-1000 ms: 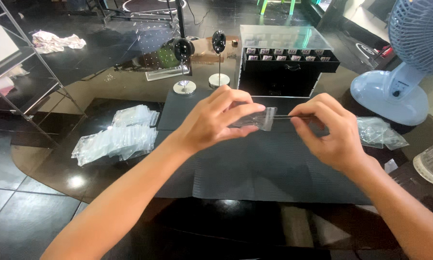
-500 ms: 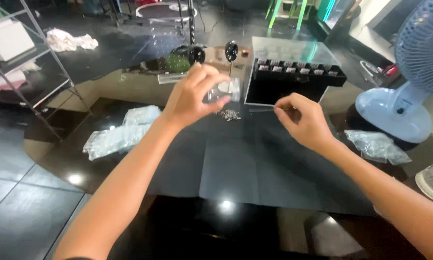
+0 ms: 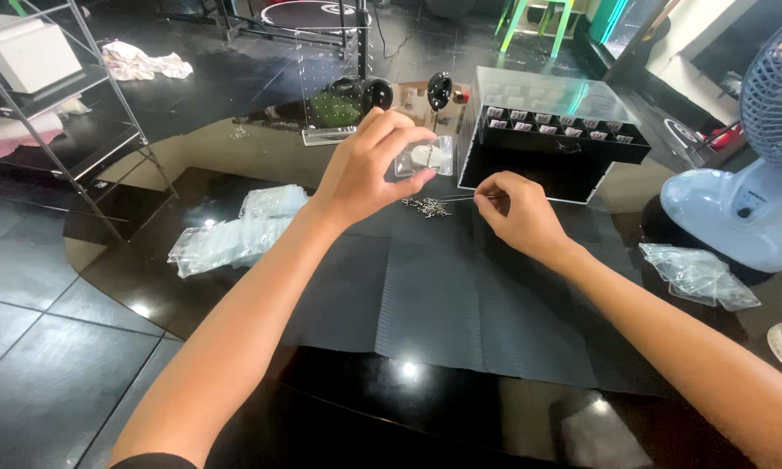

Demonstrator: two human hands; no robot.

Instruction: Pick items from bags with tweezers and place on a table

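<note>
Now my left hand (image 3: 369,169) has lifted the small clear bag (image 3: 426,157) higher, fingers pinched shut on it above the little metal pieces (image 3: 426,206) on the black mat (image 3: 460,287); my right hand (image 3: 517,213) pinches a thin pin (image 3: 462,198) beside them.

Dark glossy table (image 3: 235,287) with a black mat (image 3: 460,295) laid across its middle.
On the mat: small metal pieces (image 3: 426,206), upper centre. On the table: clear bags (image 3: 235,234) left, more bags (image 3: 699,276) right, black compartment box (image 3: 552,143) top centre, white fan (image 3: 738,208) far right.
</note>
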